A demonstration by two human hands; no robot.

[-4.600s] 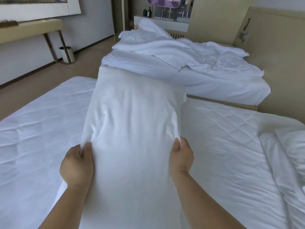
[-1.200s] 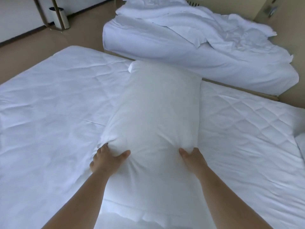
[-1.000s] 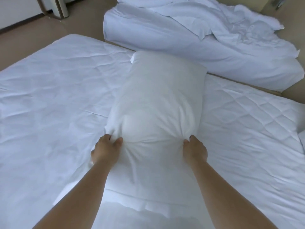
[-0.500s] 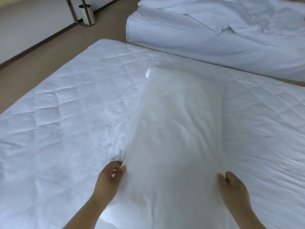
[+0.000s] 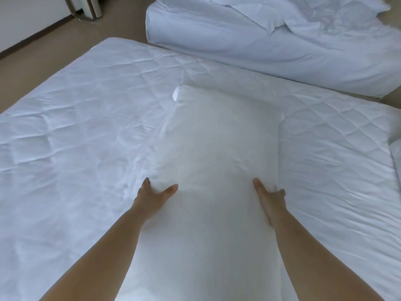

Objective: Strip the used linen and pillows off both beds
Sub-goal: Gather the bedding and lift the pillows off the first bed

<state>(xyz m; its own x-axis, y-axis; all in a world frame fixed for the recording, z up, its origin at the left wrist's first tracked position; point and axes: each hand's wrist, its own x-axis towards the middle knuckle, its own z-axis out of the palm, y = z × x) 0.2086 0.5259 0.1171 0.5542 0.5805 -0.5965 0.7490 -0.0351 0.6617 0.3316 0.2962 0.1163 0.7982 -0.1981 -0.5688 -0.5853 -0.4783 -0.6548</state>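
Observation:
A long white pillow (image 5: 219, 148) lies lengthwise on the near bed (image 5: 76, 137), whose quilted white mattress cover shows all around it. My left hand (image 5: 155, 192) clasps the pillow's left side, thumb on top and fingers tucked under the edge. My right hand (image 5: 269, 197) clasps the right side the same way. The far bed (image 5: 217, 40) carries a heap of crumpled white linen (image 5: 314, 25).
A narrow strip of tan floor (image 5: 65, 42) runs left of the beds and between them. A small white bin (image 5: 92, 7) stands by a metal table leg at the top left. More white bedding (image 5: 396, 155) shows at the right edge.
My hands slid from the pillow's near end up along its sides and took hold there. The pillow now rests flatter on the near bed, and the view has dipped lower.

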